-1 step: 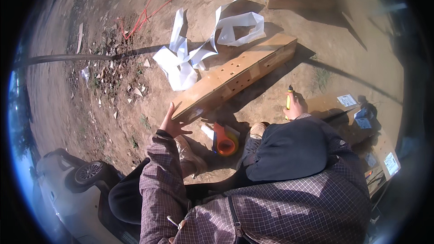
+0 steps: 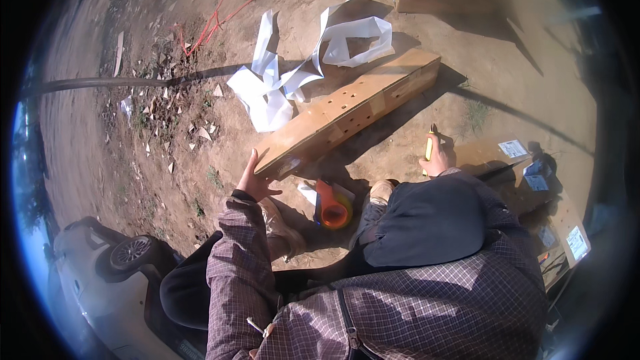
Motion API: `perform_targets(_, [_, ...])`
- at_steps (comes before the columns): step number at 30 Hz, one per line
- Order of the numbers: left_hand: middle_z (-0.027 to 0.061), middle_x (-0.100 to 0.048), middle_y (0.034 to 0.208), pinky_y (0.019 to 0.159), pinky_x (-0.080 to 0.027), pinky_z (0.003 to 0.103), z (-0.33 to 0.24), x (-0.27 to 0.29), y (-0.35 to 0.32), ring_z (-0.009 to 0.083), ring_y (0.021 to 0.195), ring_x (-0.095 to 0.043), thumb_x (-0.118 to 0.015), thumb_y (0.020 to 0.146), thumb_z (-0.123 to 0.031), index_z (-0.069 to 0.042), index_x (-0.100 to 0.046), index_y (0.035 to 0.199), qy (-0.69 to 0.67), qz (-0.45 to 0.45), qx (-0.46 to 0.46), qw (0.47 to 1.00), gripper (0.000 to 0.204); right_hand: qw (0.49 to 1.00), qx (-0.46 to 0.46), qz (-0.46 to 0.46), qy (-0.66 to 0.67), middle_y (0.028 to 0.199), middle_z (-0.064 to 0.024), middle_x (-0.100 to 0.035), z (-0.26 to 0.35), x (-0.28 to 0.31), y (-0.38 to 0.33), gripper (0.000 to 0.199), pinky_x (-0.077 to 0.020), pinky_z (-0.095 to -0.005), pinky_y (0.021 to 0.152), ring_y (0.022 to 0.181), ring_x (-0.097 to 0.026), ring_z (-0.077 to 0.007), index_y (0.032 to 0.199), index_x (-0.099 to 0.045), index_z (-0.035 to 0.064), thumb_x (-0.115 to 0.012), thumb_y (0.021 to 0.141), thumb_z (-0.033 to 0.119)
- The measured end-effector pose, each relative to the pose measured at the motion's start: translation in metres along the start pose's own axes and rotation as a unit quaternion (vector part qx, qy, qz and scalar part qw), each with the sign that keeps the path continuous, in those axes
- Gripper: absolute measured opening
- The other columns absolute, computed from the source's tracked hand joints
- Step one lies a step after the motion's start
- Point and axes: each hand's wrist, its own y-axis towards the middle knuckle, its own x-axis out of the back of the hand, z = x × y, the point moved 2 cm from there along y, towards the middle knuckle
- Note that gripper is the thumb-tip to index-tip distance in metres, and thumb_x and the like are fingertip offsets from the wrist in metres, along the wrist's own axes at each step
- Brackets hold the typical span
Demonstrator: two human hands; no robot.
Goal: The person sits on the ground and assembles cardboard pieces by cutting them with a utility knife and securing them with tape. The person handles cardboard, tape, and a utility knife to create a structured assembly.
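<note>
My left hand (image 2: 256, 181), fingers spread wide at one end of a long, perforated brown cardboard box (image 2: 353, 103), my right hand (image 2: 437, 161) gripping a slim yellow dark-tipped tool (image 2: 429, 146)

I am outdoors on sunlit bare dirt (image 2: 80, 140), a yard or lot by its look, where small green weeds (image 2: 213, 177) sprout, pale scraps (image 2: 204, 133) lie scattered, hard shadows (image 2: 365, 147) fall and a light-coloured car (image 2: 110, 293) stands at my left.
</note>
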Motion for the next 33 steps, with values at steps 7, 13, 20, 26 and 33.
perform_targets(7, [0.0092,-0.054,0.143,0.110,-0.033,0.067,0.013,0.006,0.013,0.0328,0.131,-0.048,-0.058,0.095,-0.058,-0.026,-0.052,0.140,-0.144,-0.069,-0.063,0.985,0.056,0.879,-0.149,-0.171,0.419,0.095,0.0004,-0.067,-0.022,0.066,0.167,0.043,-0.0491,-0.0287,0.073,0.082,-0.060,-0.0122,0.137,-0.062,0.0083,-0.064,0.095,0.014])
perform_targets(13, [0.0082,-0.058,0.136,0.103,-0.038,0.068,0.000,-0.010,0.027,0.0331,0.117,-0.056,-0.054,0.097,-0.054,-0.025,-0.055,0.129,-0.145,-0.033,-0.101,0.984,0.044,0.737,-0.292,-0.066,0.606,0.115,-0.0066,-0.068,-0.044,0.082,0.251,0.038,-0.0509,-0.0385,0.092,0.103,-0.065,-0.0212,0.128,-0.062,0.0073,-0.065,0.098,0.031])
perform_targets(20, [0.0091,-0.062,0.134,0.102,-0.036,0.070,-0.037,0.070,-0.042,0.0358,0.121,-0.058,-0.052,0.098,-0.053,-0.026,-0.058,0.130,-0.144,-0.059,-0.146,0.977,0.042,0.750,-0.223,-0.066,0.619,0.120,-0.0070,-0.065,0.072,0.077,0.159,0.042,-0.0393,-0.0321,0.103,0.114,-0.057,-0.0162,0.128,-0.063,0.0013,-0.065,0.098,0.031])
perform_targets(26, [0.0121,-0.061,0.137,0.108,-0.029,0.071,-0.032,0.106,-0.033,0.0391,0.128,-0.052,-0.052,0.092,-0.060,-0.024,-0.057,0.137,-0.148,-0.066,-0.067,0.984,0.057,0.846,-0.161,-0.001,0.508,0.097,-0.0014,-0.065,0.066,0.061,0.129,0.029,-0.0446,-0.0290,0.083,0.090,-0.058,-0.0118,0.111,-0.068,0.0016,-0.064,0.099,0.028])
perform_targets(33, [0.0156,-0.056,0.139,0.116,-0.027,0.053,-0.029,0.131,-0.028,0.0350,0.136,-0.044,-0.062,0.092,-0.037,-0.013,-0.060,0.132,0.211,-0.668,-0.264,0.663,0.046,0.980,-0.037,0.005,0.197,0.091,-0.0125,-0.074,0.118,0.070,0.130,0.038,-0.0558,-0.0331,0.074,0.078,-0.072,-0.0228,0.121,-0.059,0.0049,-0.060,0.103,0.039])
